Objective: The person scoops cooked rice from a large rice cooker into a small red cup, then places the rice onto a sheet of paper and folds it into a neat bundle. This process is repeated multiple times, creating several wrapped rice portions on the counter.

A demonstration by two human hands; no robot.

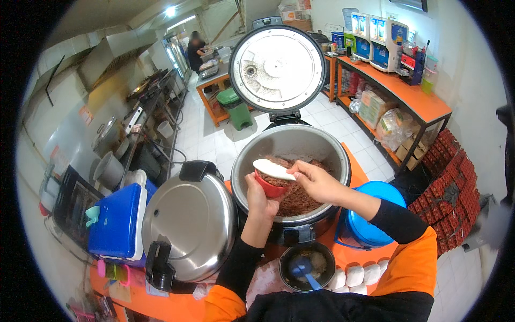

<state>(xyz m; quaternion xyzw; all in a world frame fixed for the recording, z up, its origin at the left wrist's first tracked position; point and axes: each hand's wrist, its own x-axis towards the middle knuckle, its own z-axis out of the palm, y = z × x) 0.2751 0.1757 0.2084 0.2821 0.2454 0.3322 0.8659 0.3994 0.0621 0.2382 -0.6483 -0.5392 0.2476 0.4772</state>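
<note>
My left hand (261, 197) holds a small red bowl (270, 186) tilted over the open pot of a large rice cooker (342, 161). Brown rice (297, 201) lies in the pot, and some of it fills the bowl. In my right hand (316, 181) is a white rice paddle (271, 168), its blade laid across the top of the bowl. The cooker's round lid (277, 68) stands raised behind the pot. Close to my body sits a dark bowl (285, 277) with a blue ladle (306, 273) in it.
A second cooker with its steel lid (189, 229) down stands at left, beside a blue cool box (116, 221). To the right are a blue lidded bucket (374, 213), several white wrapped packets (356, 275) and stacked red egg trays (446, 197). A person (196, 50) stands far back.
</note>
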